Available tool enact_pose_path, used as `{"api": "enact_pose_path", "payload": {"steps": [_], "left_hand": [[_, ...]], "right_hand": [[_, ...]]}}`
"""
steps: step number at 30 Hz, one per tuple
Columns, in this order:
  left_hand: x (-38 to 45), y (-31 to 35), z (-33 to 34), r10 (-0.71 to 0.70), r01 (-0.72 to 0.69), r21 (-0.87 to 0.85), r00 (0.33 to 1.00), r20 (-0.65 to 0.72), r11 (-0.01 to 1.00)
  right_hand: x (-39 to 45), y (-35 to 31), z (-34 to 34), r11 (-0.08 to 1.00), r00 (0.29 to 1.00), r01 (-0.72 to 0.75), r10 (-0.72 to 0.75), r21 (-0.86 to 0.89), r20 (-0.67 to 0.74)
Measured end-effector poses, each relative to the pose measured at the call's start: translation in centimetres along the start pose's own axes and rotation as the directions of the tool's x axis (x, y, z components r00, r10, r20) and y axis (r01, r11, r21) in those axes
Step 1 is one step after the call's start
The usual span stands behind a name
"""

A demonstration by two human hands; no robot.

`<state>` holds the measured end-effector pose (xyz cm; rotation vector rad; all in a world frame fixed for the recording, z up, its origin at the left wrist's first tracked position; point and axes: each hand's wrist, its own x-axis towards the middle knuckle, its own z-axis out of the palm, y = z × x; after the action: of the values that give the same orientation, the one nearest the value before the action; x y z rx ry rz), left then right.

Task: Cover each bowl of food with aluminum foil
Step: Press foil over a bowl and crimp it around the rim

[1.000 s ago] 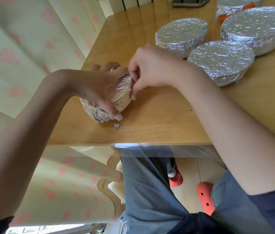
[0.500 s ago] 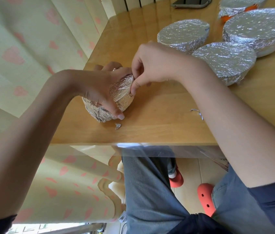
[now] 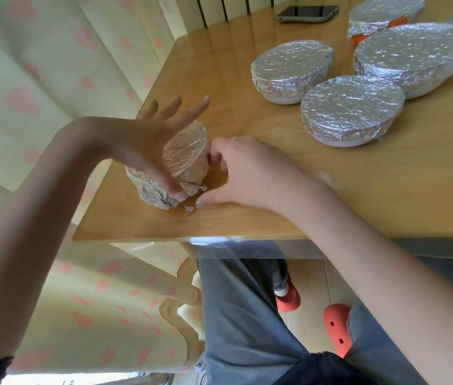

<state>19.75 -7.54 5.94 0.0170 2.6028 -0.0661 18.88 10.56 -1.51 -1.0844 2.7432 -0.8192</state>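
Left hand (image 3: 147,145) splayed, thumb on the bowl (image 3: 180,159); right hand (image 3: 242,173) pinches its foil edge (crimp snug, I'd judge).

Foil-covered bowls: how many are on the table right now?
5: one tipped between the hands, three grouped mid-table, one orange at the back. More may lie beyond the right edge.

The person wears a dark navy short-sleeved top, its sleeve edges showing at the left arm's lower corner and on the right upper arm, with both forearms bare down to the left hand (image 3: 147,145) and right hand (image 3: 243,173). Grey-blue jeans (image 3: 242,315) cover the legs. On the feet sit 2 coral-red clogs (image 3: 336,326) with small round holes, over light socks.
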Motion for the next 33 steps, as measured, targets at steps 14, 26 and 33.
{"api": "enact_pose_path", "payload": {"steps": [14,26,33], "left_hand": [[0.4,0.3,0.7,0.116,-0.118,-0.05,0.992,-0.039,0.992],[0.1,0.2,0.9,0.09,-0.094,-0.06,0.994,-0.068,0.994],[0.2,0.2,0.7,0.086,-0.088,-0.034,0.995,-0.058,0.996]], "right_hand": [[1.3,0.5,2.2,0.993,0.978,0.084,-0.065,0.087,-0.2],[4.1,0.9,-1.0,0.999,0.988,0.021,-0.026,-0.036,-0.153],[3.4,1.3,-1.1,0.975,0.994,0.07,-0.051,0.211,-0.093]]}}
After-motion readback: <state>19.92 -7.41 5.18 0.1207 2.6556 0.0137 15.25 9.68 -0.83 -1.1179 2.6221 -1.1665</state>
